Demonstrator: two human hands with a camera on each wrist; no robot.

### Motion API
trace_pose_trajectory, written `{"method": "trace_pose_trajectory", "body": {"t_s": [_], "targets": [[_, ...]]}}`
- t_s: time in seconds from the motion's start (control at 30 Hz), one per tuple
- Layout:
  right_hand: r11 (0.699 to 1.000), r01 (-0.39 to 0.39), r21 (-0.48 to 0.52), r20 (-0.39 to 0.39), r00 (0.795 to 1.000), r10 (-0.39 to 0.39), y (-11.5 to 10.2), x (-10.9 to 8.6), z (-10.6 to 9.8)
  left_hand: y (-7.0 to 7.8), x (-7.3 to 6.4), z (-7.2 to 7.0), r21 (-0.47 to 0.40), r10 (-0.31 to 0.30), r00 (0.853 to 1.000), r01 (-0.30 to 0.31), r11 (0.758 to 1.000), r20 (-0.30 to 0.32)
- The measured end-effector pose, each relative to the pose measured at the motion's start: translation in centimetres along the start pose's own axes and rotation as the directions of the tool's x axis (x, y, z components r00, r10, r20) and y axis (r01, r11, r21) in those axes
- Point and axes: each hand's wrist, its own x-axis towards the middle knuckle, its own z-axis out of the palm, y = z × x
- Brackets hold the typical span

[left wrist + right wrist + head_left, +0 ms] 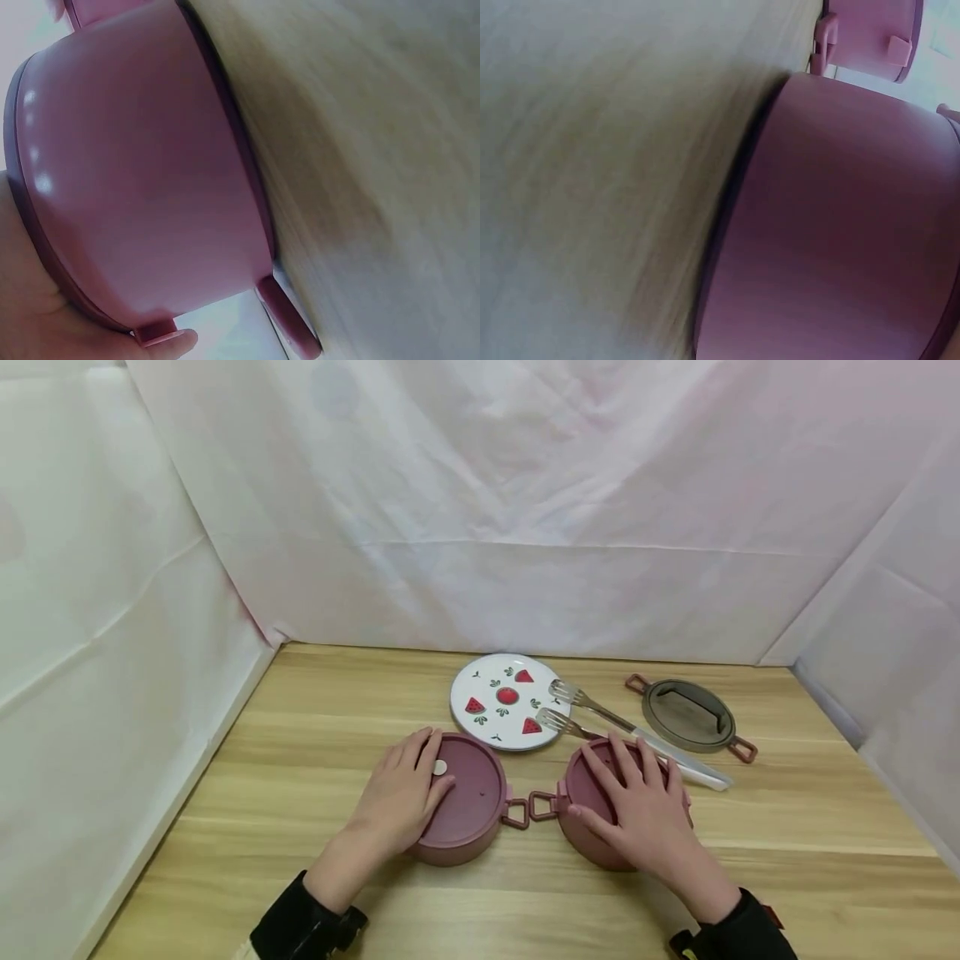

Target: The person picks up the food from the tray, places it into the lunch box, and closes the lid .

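Observation:
Two round, dusty-pink lidded pots stand side by side. My left hand (397,797) rests on the left pot (468,802), thumb over its lid and fingers along the left side. In the left wrist view, a fingertip (184,343) shows beside a side clip (157,330) of this pot, just below the lid's rim. A small white disc (440,767) sits by the fingers. Across the lid of the right pot (592,843), my right hand (641,814) lies with fingers spread, covering much of it. The pots' facing loop handles (516,814) are close together.
Behind the pots lies a white plate (498,693) with watermelon prints. Two forks (600,708) with pale handles overlap its right edge and run behind the right pot. A small dark lid (690,714) with pink side loops lies farther right. White cloth (525,510) surrounds the wooden table (322,727).

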Motion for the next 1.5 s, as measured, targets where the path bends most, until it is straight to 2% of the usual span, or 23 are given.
{"method": "trace_pose_trajectory", "body": {"t_s": [0.2,0.3,0.43,0.57,0.63,0.73,0.8,0.83,0.87,0.93,1.0,1.03,1.13,1.23,1.33,1.4,1.47,1.5], "targets": [[1.0,-0.018,-0.021,-0.031,0.999,0.017,0.1,-0.3,0.5,0.3,0.2,0.0,0.01,-0.001,1.0,0.001,1.0,0.002],[0.999,-0.022,-0.034,-0.047,0.999,0.02,0.1,-0.3,0.5,0.4,0.4,-0.2,0.046,-0.009,1.0,0.009,0.999,0.008],[0.999,-0.031,-0.025,-0.05,0.998,0.03,0.0,-0.5,0.7,1.6,0.6,-0.9,0.111,0.002,1.0,-0.003,0.994,0.003],[1.0,-0.027,0.002,-0.061,0.998,0.027,-0.2,-0.6,1.2,4.9,0.8,-1.4,0.127,0.107,0.994,-0.106,0.986,-0.001],[1.0,-0.026,0.008,-0.073,0.997,0.026,-0.2,-0.6,1.4,7.1,1.2,-1.3,0.098,0.19,0.982,-0.19,0.977,0.006],[0.999,-0.025,0.027,-0.07,0.997,0.027,0.0,-0.6,1.1,10.5,1.7,-0.5,0.027,0.302,0.953,-0.302,0.953,0.019],[0.991,-0.031,0.13,-0.051,0.998,0.038,0.3,-0.5,0.5,12.4,2.0,0.3,-0.025,0.354,0.935,-0.353,0.935,0.012],[0.976,-0.032,0.215,-0.049,0.998,0.044,0.6,-0.4,0.0,13.2,2.1,0.7,-0.054,0.364,0.931,-0.363,0.93,0.009],[0.95,-0.039,0.311,-0.034,0.998,0.052,1.0,-0.5,-0.6,13.8,2.1,1.1,-0.086,0.364,0.932,-0.361,0.928,0.009],[0.873,-0.043,0.486,-0.016,0.998,0.058,2.2,-0.5,-2.0,14.8,2.2,1.7,-0.179,0.327,0.945,-0.319,0.93,0.015],[0.798,-0.048,0.601,0.008,0.999,0.054,3.6,-0.8,-3.1,15.5,2.3,2.1,-0.278,0.261,0.965,-0.24,0.93,0.04],[0.777,-0.054,0.627,0.036,0.999,0.041,4.4,-1.0,-3.5,15.7,2.3,2.3,-0.317,0.222,0.973,-0.193,0.929,0.058],[0.766,-0.063,0.64,0.127,0.992,-0.024,6.3,-1.6,-3.7,16.1,2.4,2.7,-0.385,0.133,0.986,-0.083,0.919,0.104],[0.74,-0.06,0.67,0.196,0.976,-0.099,7.8,-2.4,-3.1,16.0,2.5,2.9,-0.403,0.095,0.988,-0.036,0.914,0.125],[0.674,-0.04,0.737,0.212,0.962,-0.174,8.9,-3.1,-2.3,15.9,2.6,3.2,-0.457,0.08,0.986,-0.003,0.89,0.149],[0.638,-0.024,0.77,0.205,0.956,-0.212,9.4,-3.4,-1.9,15.8,2.7,3.5,-0.505,0.076,0.983,0.02,0.863,0.169],[0.626,-0.012,0.78,0.191,0.957,-0.22,9.7,-3.6,-1.6,15.8,2.8,3.8,-0.533,0.066,0.981,0.042,0.845,0.182],[0.637,-0.003,0.771,0.182,0.959,-0.216,9.8,-3.6,-1.6,15.9,2.9,3.9,-0.536,0.063,0.981,0.047,0.843,0.184]]}}
